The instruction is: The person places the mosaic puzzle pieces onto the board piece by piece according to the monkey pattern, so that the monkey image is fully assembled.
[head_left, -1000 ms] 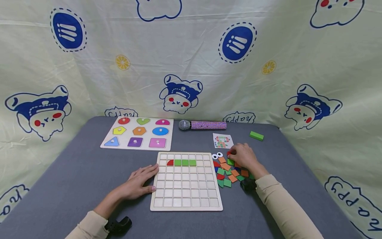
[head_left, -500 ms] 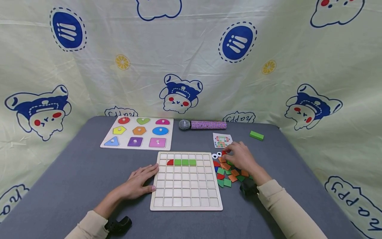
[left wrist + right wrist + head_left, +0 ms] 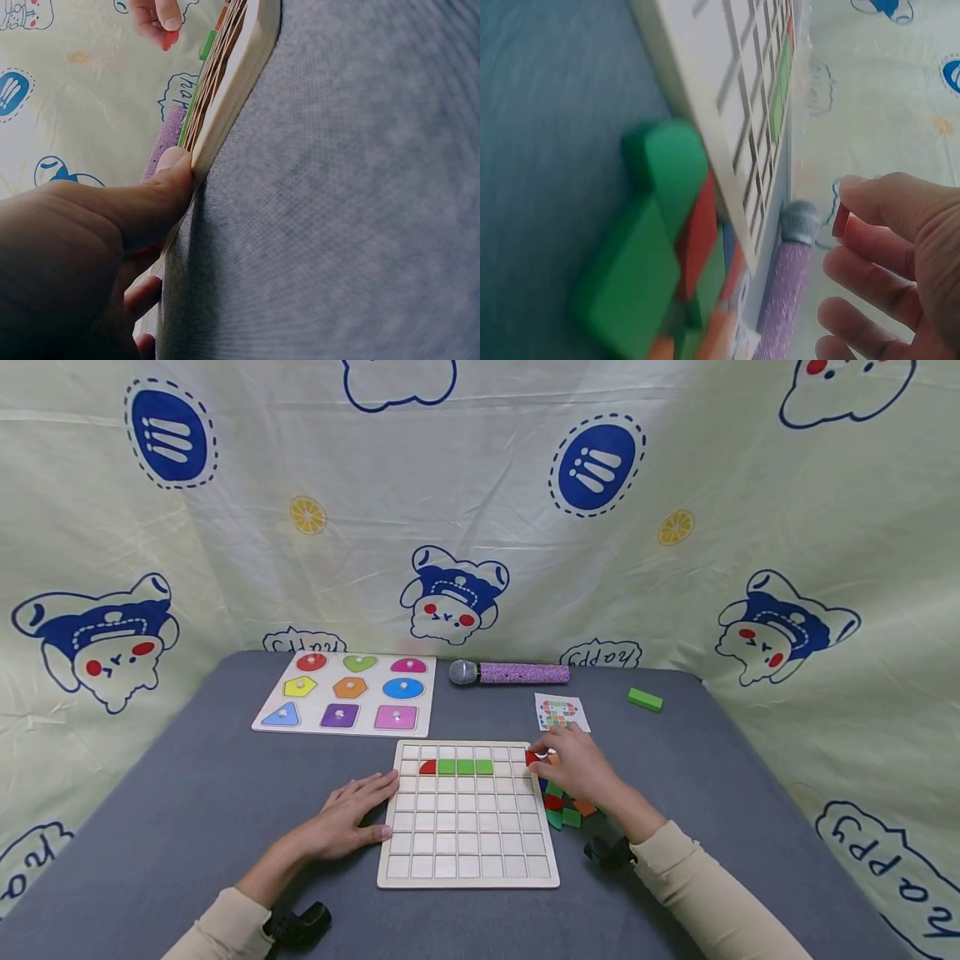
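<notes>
While the desk carries the grid board, I see left hand, fingers straight, touching the board's left edge; right hand pinches red piece between thumb and fingertips, raised at the board's far-right corner.

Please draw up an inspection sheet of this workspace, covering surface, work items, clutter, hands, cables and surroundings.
Surface: grey table.
Work items: grid board with a red quarter-round piece and three green pieces in one row; loose pieces beside its right edge, partly hidden.
Clutter: shape puzzle board, microphone, patterned card and green block towards the back.
Left hand: touches the grid board's left edge.
Right hand: pinches a small red piece near the grid board's far right corner.
Cables: nothing seen.
Surroundings: printed curtain behind the table.
</notes>
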Demonstrator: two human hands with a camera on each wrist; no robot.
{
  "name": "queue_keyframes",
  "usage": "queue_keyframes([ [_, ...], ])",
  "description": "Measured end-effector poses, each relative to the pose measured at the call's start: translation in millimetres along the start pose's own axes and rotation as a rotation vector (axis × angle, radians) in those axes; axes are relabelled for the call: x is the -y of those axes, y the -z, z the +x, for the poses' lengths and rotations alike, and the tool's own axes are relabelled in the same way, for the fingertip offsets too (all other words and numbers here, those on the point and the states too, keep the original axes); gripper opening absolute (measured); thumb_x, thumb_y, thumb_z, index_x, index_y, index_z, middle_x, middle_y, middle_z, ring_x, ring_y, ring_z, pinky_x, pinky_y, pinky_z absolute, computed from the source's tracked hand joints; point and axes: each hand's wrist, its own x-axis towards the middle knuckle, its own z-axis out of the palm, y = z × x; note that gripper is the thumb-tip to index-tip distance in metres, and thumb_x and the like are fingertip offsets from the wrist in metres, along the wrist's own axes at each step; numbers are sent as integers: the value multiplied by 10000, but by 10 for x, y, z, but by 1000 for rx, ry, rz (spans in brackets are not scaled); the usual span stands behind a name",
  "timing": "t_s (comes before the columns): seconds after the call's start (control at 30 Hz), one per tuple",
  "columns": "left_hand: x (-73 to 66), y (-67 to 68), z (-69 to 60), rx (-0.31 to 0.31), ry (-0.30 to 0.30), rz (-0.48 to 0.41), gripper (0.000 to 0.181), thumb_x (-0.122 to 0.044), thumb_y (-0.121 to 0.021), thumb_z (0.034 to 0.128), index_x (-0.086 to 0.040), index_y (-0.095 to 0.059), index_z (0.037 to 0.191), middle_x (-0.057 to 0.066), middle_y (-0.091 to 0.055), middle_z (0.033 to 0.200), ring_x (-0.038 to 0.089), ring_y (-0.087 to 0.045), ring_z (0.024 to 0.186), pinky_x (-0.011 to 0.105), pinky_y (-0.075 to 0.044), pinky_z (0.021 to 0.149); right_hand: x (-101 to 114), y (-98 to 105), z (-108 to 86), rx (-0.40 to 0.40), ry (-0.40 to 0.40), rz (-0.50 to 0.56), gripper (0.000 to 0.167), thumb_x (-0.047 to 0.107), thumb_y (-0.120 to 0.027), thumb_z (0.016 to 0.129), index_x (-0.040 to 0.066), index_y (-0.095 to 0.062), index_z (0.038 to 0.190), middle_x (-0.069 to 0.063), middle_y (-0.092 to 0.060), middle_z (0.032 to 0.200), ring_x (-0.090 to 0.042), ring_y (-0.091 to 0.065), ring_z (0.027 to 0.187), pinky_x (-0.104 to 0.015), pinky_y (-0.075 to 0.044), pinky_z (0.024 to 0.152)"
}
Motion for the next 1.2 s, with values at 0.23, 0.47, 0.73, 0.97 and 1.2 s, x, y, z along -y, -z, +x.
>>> queue_keyframes([
  [0.23, 2, -9, 11, 7, 17, -8, 701, -341, -616, 897, -70, -316, 1471, 118, -271, 1559, 392, -200, 1431, 657, -104, 1087, 110, -164, 90, 47, 31, -20, 221, 261, -759, 791, 114, -731, 953, -2, -640, 889, -173, -491, 849, -380, -425, 804],
  [0.47, -7, -11, 9, 6, 16, -10, 702, -338, -617, 896, -68, -317, 1470, 120, -271, 1558, 391, -200, 1431, 655, -100, 1091, 161, -266, 222, 123, -2, -29, 193, 275, -753, 795, 152, -735, 943, 15, -646, 907, -161, -500, 847, -345, -397, 774],
  [0.73, -20, -5, 4, 1, 2, -11, 697, -324, -620, 896, -56, -321, 1466, 132, -277, 1554, 396, -209, 1426, 653, -109, 1090, 202, -317, 282, 161, -21, -19, 174, 236, -733, 796, 160, -740, 951, -2, -665, 945, -160, -490, 843, -357, -400, 769],
  [0.97, -17, 2, 0, -5, 0, -5, 691, -322, -614, 902, -57, -318, 1467, 125, -275, 1556, 392, -208, 1429, 652, -113, 1087, 201, -349, 303, 171, -45, -27, 183, 272, -749, 794, 190, -745, 957, 4, -660, 973, -165, -491, 857, -363, -404, 781],
  [1.2, 5, -5, -3, -9, -4, -1, 696, -329, -616, 899, -57, -320, 1467, 124, -278, 1555, 393, -214, 1427, 651, -118, 1087, 198, -361, 318, 179, -54, -32, 184, 277, -756, 791, 202, -741, 958, 13, -641, 956, -153, -478, 840, -344, -393, 755],
])
